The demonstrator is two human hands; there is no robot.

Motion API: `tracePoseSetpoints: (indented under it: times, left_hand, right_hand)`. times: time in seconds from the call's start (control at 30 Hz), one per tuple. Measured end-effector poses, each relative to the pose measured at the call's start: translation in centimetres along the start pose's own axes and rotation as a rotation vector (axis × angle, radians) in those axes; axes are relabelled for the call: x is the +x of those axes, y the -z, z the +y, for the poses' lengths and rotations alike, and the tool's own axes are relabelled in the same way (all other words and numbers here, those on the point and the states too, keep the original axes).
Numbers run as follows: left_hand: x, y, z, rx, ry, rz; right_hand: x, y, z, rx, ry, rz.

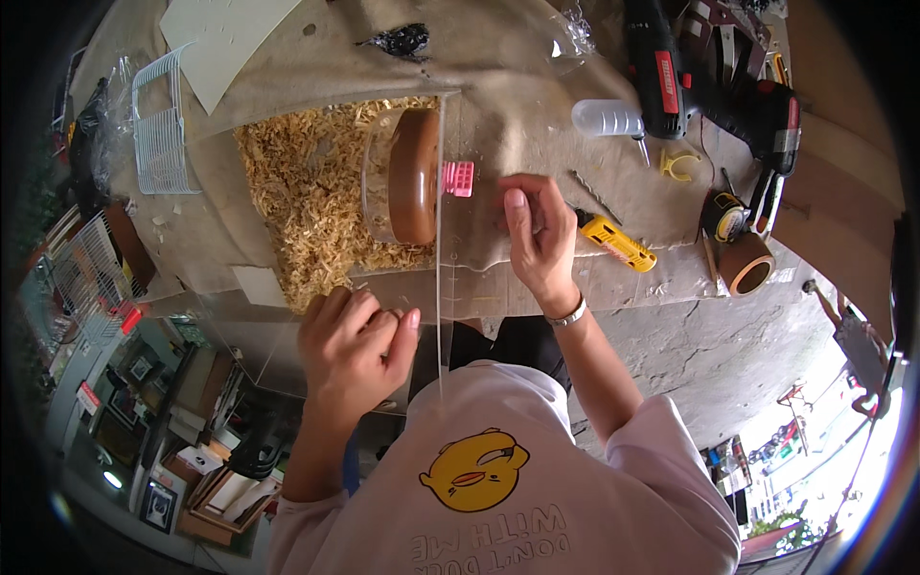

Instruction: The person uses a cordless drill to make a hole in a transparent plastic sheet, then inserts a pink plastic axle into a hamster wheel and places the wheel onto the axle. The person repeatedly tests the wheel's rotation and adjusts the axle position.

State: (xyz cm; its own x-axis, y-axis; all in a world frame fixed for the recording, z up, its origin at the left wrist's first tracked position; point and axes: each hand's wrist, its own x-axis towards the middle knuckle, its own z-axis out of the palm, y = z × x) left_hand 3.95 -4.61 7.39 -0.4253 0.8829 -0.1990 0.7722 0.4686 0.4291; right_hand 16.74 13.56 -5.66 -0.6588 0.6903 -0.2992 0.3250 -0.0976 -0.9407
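Observation:
A clear-walled box (440,316) holds wood shavings (297,182) and a brown round wheel with a clear front (415,177), set against its right wall. A small pink gridded plastic piece (460,179) sticks out from that wall, level with the wheel. My left hand (353,347) is curled over the box's near wall, fingertips down by the shavings. To the right of the pink piece, and apart from it, is my right hand (540,230), fingers bent in and thumb against them. Whatever it may hold is hidden.
Right of my right hand lie a yellow-handled screwdriver (618,242), a drill bit (596,195), a clear bottle (608,118) and a yellow clip (679,165). Farther off are a power drill (661,77), a tape measure (725,216) and a brown tape roll (747,265). A white wire rack (161,125) stands left.

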Motion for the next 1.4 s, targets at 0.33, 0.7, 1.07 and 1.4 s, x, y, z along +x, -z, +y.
tracePoseSetpoints:
  times: [0.33,0.7,1.07,1.4]
  left_hand:
    - [2.2,-0.4,3.5,-0.036,0.087,0.224]
    - [2.7,-1.2,4.3,0.032,0.114,0.177]
    - [2.5,-0.8,4.3,-0.020,0.126,0.176]
    - [-1.4,1.7,-0.7,-0.641,0.424,0.354]
  right_hand:
    - [2.7,-0.9,-2.7,0.322,0.009,-0.219]
    - [3.4,0.3,-3.4,0.316,-0.080,-0.367]
    - [3.2,-0.1,-3.1,0.258,-0.013,-0.260]
    - [2.6,0.8,-4.7,0.189,-0.102,-0.302]
